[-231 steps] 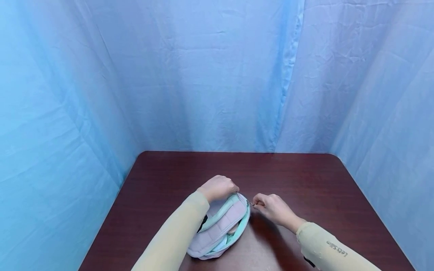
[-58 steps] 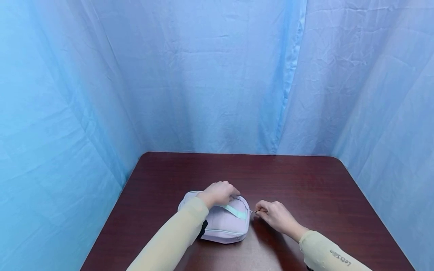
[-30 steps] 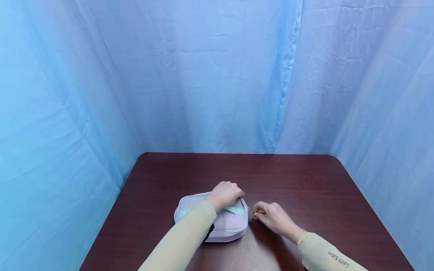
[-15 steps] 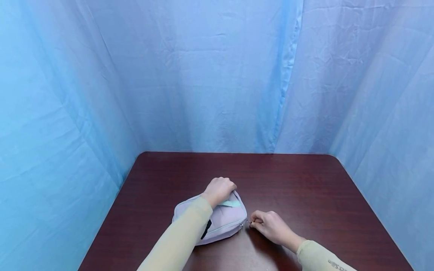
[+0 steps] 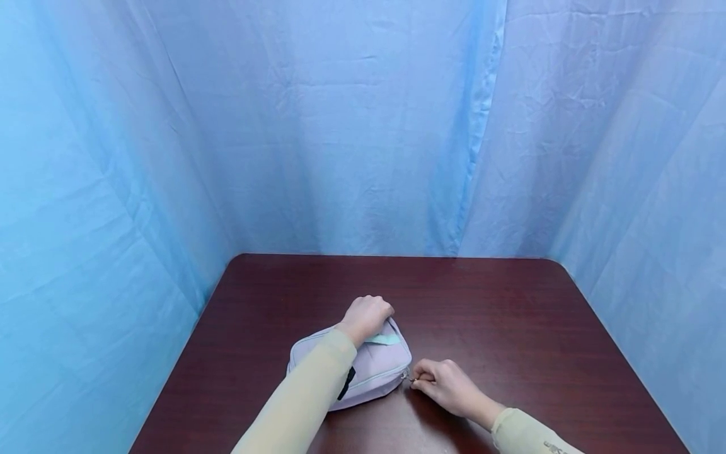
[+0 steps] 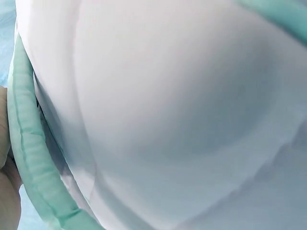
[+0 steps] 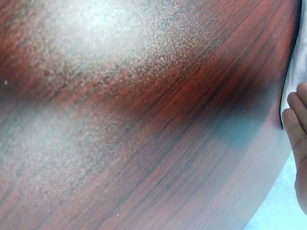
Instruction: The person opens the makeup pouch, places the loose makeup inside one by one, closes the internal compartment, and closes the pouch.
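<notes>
A lilac zip bag (image 5: pixel 382 360) with mint trim lies on the table, partly hidden by the left forearm. My left hand (image 5: pixel 365 316) grips its far right corner, beside a mint strap (image 5: pixel 384 339). At the bag's near right corner, my right hand (image 5: pixel 448 386) pinches a small zipper pull (image 5: pixel 412 379). Pale bag fabric (image 6: pixel 144 96) fills most of the left wrist view, with a mint handle strip (image 6: pixel 31 148) near a bit of the left hand (image 6: pixel 7 196). Fingers of the right hand (image 7: pixel 299 139) show only at the right edge of the right wrist view.
The dark reddish-brown wooden table (image 5: pixel 482 302) has rounded far corners. Blue curtains (image 5: pixel 363 139) hang behind it and along both sides. Light glares off the tabletop (image 7: pixel 96 28) in the right wrist view.
Earlier the bag's lid gaped and showed its mint inside; now it lies closed over. The right hand has moved nearer the body with the zipper pull, and the bag has turned slightly.
</notes>
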A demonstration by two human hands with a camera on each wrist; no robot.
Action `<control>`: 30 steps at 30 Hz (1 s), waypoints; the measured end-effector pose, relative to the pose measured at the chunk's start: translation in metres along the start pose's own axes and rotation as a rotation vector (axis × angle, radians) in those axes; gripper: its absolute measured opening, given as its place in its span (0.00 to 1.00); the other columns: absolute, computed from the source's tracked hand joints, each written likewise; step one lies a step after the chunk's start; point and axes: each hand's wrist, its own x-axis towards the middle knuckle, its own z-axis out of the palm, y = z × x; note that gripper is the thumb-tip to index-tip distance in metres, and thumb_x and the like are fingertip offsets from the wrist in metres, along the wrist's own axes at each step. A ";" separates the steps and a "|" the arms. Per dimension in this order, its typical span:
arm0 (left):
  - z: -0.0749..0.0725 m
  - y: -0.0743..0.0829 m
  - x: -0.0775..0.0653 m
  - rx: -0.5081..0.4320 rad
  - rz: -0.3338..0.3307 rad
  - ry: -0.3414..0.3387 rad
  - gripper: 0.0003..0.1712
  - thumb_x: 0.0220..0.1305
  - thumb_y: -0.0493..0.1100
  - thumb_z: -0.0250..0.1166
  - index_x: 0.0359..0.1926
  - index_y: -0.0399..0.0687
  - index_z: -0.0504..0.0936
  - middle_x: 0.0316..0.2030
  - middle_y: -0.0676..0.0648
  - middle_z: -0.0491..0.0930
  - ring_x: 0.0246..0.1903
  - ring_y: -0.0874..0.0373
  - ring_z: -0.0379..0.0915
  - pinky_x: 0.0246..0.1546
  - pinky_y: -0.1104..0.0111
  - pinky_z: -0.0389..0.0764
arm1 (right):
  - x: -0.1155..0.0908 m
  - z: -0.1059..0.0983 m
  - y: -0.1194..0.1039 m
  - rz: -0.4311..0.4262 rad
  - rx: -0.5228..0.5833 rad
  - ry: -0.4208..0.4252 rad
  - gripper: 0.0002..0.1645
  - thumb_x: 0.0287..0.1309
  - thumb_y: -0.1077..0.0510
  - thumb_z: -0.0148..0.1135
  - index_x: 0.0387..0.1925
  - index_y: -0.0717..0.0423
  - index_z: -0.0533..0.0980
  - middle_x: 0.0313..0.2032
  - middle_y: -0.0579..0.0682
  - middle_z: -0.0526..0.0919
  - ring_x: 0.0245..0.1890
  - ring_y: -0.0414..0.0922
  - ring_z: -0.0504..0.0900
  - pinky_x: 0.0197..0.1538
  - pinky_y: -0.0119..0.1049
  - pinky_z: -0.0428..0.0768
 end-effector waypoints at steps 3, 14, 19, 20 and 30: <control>0.000 -0.001 -0.001 -0.030 0.005 -0.004 0.16 0.69 0.33 0.64 0.36 0.61 0.91 0.33 0.57 0.88 0.33 0.60 0.83 0.32 0.67 0.84 | 0.000 0.001 0.001 -0.005 0.009 -0.004 0.12 0.52 0.68 0.75 0.31 0.51 0.80 0.27 0.41 0.88 0.29 0.27 0.81 0.30 0.18 0.77; -0.004 -0.024 -0.020 -0.264 -0.063 -0.113 0.13 0.75 0.45 0.61 0.52 0.52 0.89 0.46 0.53 0.88 0.45 0.60 0.84 0.44 0.64 0.86 | -0.002 -0.005 0.005 0.055 0.037 -0.070 0.10 0.55 0.66 0.74 0.33 0.49 0.82 0.30 0.40 0.88 0.32 0.28 0.83 0.34 0.22 0.81; -0.012 -0.046 -0.036 -0.306 -0.115 -0.150 0.13 0.74 0.46 0.62 0.52 0.51 0.89 0.47 0.51 0.88 0.48 0.57 0.84 0.48 0.60 0.86 | 0.000 -0.011 0.008 0.093 0.070 -0.114 0.06 0.59 0.64 0.72 0.34 0.51 0.83 0.32 0.41 0.89 0.34 0.29 0.84 0.35 0.26 0.84; -0.015 -0.050 -0.041 -0.315 -0.125 -0.156 0.13 0.74 0.46 0.63 0.52 0.51 0.89 0.47 0.51 0.88 0.48 0.56 0.84 0.48 0.59 0.86 | 0.001 -0.012 0.009 0.101 0.070 -0.121 0.05 0.59 0.64 0.71 0.34 0.51 0.83 0.32 0.41 0.89 0.34 0.28 0.84 0.35 0.26 0.84; -0.037 -0.083 -0.095 -0.428 -0.323 -0.164 0.13 0.71 0.43 0.65 0.50 0.42 0.90 0.47 0.44 0.88 0.47 0.50 0.85 0.48 0.55 0.86 | 0.014 -0.027 0.019 0.213 0.005 -0.134 0.02 0.62 0.61 0.70 0.37 0.54 0.85 0.32 0.41 0.89 0.33 0.28 0.82 0.36 0.30 0.83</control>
